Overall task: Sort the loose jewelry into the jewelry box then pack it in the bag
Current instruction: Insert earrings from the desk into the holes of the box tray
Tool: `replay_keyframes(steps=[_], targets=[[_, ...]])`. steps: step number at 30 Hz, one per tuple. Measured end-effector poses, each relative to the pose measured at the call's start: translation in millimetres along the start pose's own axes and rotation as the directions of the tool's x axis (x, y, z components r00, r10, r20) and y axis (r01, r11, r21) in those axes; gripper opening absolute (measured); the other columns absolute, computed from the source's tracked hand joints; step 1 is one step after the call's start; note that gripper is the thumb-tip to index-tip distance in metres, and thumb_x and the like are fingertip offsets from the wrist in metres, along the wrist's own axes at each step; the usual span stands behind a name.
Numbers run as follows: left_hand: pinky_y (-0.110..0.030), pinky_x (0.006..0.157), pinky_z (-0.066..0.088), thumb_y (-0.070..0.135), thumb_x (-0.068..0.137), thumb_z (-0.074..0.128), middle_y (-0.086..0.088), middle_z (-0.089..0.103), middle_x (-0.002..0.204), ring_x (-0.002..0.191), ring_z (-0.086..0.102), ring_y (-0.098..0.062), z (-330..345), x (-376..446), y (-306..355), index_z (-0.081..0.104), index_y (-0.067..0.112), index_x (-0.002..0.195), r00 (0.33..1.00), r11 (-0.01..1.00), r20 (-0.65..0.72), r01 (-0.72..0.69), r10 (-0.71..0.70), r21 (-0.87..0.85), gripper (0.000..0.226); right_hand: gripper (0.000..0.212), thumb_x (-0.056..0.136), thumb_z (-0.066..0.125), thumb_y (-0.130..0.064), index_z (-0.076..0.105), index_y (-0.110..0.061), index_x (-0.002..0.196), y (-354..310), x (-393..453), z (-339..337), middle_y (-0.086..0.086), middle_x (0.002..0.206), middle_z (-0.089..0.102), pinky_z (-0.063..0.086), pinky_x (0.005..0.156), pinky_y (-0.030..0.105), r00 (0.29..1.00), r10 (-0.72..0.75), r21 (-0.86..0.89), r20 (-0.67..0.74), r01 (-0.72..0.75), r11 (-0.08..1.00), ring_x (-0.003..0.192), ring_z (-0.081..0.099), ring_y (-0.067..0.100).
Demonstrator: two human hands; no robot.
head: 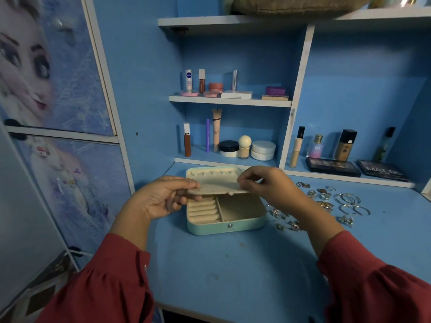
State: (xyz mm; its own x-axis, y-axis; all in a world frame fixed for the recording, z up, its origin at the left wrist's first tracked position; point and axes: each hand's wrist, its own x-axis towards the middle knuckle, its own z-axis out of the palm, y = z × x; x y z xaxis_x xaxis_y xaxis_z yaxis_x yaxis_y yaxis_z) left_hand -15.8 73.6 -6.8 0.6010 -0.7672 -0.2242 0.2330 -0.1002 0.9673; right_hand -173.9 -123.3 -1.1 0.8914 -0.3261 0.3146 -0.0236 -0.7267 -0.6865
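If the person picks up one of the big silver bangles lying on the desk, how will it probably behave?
The bangles look like thin metal hoops, so probably stiff and light. Lying flat on the blue desk, they may be hard to pinch. Set on edge, one could roll.

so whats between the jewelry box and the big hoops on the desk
In the head view, small loose pieces, rings and earrings, lie scattered on the blue desk between the jewelry box and the hoops.
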Motion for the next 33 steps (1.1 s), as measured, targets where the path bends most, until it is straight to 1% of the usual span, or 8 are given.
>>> replay_keyframes(steps=[3, 7, 10, 13, 18, 23, 26, 33], targets=[[-0.014, 0.032, 0.036, 0.036, 0.077, 0.062, -0.015, 0.071, 0.073, 0.04, 0.05, -0.007, 0, 2, 0, 0.068, 0.008, 0.086, 1.0, 0.998, -0.016, -0.028, 0.027, -0.063, 0.03, 0.009, 0.092, 0.061, -0.026, 0.069, -0.026, 0.088, 12, -6, -18, -0.014, 0.08, 0.067, 0.043, 0.063, 0.008, 0.993, 0.064, 0.065, -0.096, -0.058, 0.996, 0.072, 0.058, -0.009], [-0.014, 0.033, 0.037, 0.047, 0.076, 0.058, -0.014, 0.072, 0.079, 0.044, 0.056, -0.008, -1, 7, 1, 0.063, 0.011, 0.091, 0.988, 0.973, -0.077, -0.144, 0.132, -0.183, 0.04, 0.004, 0.089, 0.066, -0.02, 0.069, -0.021, 0.088, 27, -10, -40, -0.001, 0.084, 0.071, 0.05, 0.073, 0.023, 0.976, 0.195, 0.002, -0.1, -0.196, 0.981, 0.083, 0.065, 0.014], [-0.014, 0.036, 0.038, 0.044, 0.076, 0.06, -0.012, 0.073, 0.081, 0.047, 0.058, -0.006, -1, 9, 1, 0.063, 0.012, 0.094, 0.969, 0.948, -0.128, -0.234, 0.211, -0.215, 0.037, 0.002, 0.08, 0.075, -0.02, 0.074, -0.019, 0.078, 33, -16, -51, -0.012, 0.075, 0.071, 0.049, 0.07, 0.022, 0.952, 0.305, -0.128, 0.01, -0.301, 0.945, 0.079, 0.065, 0.009], [-0.016, 0.038, 0.038, 0.029, 0.087, 0.061, -0.007, 0.072, 0.073, 0.047, 0.055, -0.008, 4, 14, -2, 0.063, 0.013, 0.093, 0.936, 0.93, -0.21, -0.321, 0.283, -0.178, 0.018, 0.004, 0.073, 0.081, -0.02, 0.078, -0.023, 0.072, 35, -21, -57, -0.013, 0.075, 0.073, 0.05, 0.077, 0.026, 0.922, 0.378, -0.182, 0.079, -0.36, 0.915, 0.082, 0.066, 0.007], [-0.019, 0.047, 0.036, 0.022, 0.088, 0.066, 0.014, 0.052, 0.053, 0.049, 0.041, -0.003, 5, 30, -9, 0.07, 0.017, 0.093, 0.8, 0.886, -0.411, -0.461, 0.437, 0.046, 0.007, 0.005, 0.069, 0.083, -0.025, 0.078, -0.025, 0.072, 31, -23, -53, -0.008, 0.076, 0.074, 0.051, 0.073, 0.027, 0.891, 0.431, -0.328, 0.141, -0.368, 0.87, 0.084, 0.066, 0.014], [-0.022, 0.063, 0.043, 0.02, 0.087, 0.067, 0.008, 0.069, 0.089, 0.077, 0.058, -0.004, 9, 42, -11, 0.07, 0.022, 0.092, 0.746, 0.854, -0.448, -0.512, 0.493, 0.087, 0.006, 0.007, 0.068, 0.083, -0.027, 0.077, -0.024, 0.07, 26, -22, -48, -0.012, 0.068, 0.069, 0.045, 0.059, 0.021, 0.884, 0.437, -0.394, 0.169, -0.345, 0.852, 0.061, 0.057, 0.001], [-0.017, 0.063, 0.048, 0.017, 0.088, 0.066, 0.002, 0.069, 0.094, 0.081, 0.061, -0.007, 15, 48, -12, 0.068, 0.014, 0.102, 0.749, 0.841, -0.432, -0.538, 0.503, 0.047, 0.014, 0.008, 0.07, 0.081, -0.026, 0.074, -0.027, 0.067, 27, -21, -45, -0.013, 0.058, 0.064, 0.04, 0.049, 0.019, 0.882, 0.437, -0.415, 0.175, -0.336, 0.845, 0.038, 0.048, -0.006], [-0.032, 0.084, 0.054, 0.018, 0.088, 0.066, -0.004, 0.068, 0.099, 0.088, 0.063, -0.013, 25, 58, -9, 0.066, 0.007, 0.108, 0.733, 0.835, -0.502, -0.549, 0.458, -0.042, 0.023, 0.003, 0.073, 0.078, -0.026, 0.076, -0.025, 0.071, 28, -20, -45, -0.011, 0.067, 0.067, 0.038, 0.049, 0.019, 0.891, 0.42, -0.392, 0.171, -0.33, 0.859, 0.043, 0.047, -0.001]])
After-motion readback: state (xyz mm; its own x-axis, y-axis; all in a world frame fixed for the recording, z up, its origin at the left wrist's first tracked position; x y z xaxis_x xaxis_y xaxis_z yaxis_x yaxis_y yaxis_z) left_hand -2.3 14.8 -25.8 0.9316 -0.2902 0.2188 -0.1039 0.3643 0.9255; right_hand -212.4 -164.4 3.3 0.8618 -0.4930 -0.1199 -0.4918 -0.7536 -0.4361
